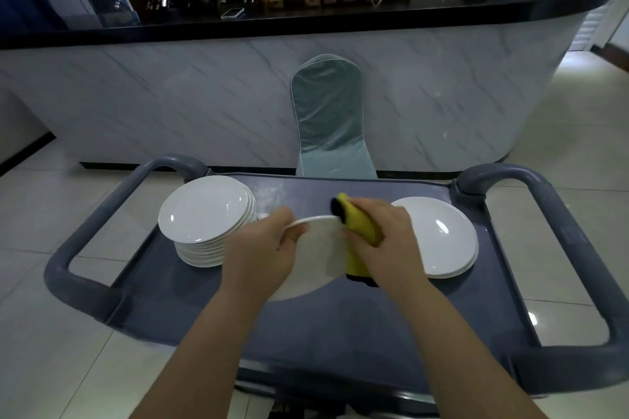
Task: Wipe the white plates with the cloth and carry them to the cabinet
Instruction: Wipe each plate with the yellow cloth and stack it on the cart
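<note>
My left hand [262, 248] holds one white plate [320, 248] over the cart [340, 333], tipped up, with the fingers [294, 233] pinching its left rim. My right hand [384, 241] is on the plate's other side, its fingers curled tight round the yellow cloth [360, 235], which touches the plate's right part, so I think the rub should go left across it. The tall stack [204, 211] sits to the left, and the short pile [439, 235] is just beside my right hand.

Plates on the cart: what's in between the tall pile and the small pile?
In the head view, both hands: the left hand grips a plate and the right hand holds the cloth against it, above the cart.
</note>
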Motion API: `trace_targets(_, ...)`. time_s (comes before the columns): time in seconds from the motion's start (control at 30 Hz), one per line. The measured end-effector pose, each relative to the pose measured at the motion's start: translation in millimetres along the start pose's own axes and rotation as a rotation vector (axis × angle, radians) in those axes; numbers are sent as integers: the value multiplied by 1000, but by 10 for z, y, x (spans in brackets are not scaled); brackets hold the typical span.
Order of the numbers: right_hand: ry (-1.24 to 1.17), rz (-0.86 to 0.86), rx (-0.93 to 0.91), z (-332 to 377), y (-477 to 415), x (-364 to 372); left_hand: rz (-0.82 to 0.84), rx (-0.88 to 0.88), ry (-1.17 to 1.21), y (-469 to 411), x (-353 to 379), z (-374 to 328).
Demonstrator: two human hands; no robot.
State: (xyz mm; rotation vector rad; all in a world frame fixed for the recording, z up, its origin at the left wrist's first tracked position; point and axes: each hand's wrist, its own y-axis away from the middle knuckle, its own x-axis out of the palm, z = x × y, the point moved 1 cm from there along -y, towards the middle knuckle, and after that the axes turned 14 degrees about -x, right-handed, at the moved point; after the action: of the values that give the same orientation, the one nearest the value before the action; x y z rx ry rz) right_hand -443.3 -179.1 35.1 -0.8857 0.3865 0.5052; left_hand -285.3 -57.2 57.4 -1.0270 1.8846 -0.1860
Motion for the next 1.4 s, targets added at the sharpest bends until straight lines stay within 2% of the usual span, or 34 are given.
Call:
trace_targets(0.07,132,61,-161,180,-74,108,55,86,-48,7,70,-42)
trace_targets(0.1,169,81,-168,184,-94,118,62,48,-21,6,71,-35)
trace_targets(0.2,56,60,67,-69,-32,-47,-11,-262,181,3,39,121)
trace_targets(0.27,12,20,177,-186,71,-108,-34,-347,311,7,42,160)
trace_targets(0.3,49,11,155,-144,77,-100,-18,-297,284,9,56,127)
trace_targets(0.4,204,63,-97,115,11,40,29,-23,62,57,145,33)
trace_targets(0.43,245,62,-138,152,0,65,29,-1,55,67,153,43)
trace_targets(0.5,244,5,-56,92,-11,5,9,-112,175,66,127,95)
trace_targets(0.57,132,-59,132,-49,32,-103,-31,-257,403,78,102,162)
trace_targets(0.63,97,-54,205,-87,71,-153,-49,-293,448,88,101,156)
trace_targets(0.77,199,124,65,111,-37,-90,41,-218,225,116,228,114)
trace_targets(0.87,188,395,11,160,-92,-129,31,-331,301,134,274,159)
trace_targets(0.93,216,469,-46,133,-101,-177,26,-378,367,147,285,196)
trace_targets(1.1,455,313,-208,122,-138,-139,55,-295,343,140,280,188)
trace_targets(1.23,324,64,-242,107,-101,5,27,-187,290,115,249,134)
trace_targets(1.33,194,56,-265,109,-106,74,18,-88,260,91,199,102)
trace_targets(1.4,53,43,-166,32,-111,11,-14,-102,324,57,131,111)
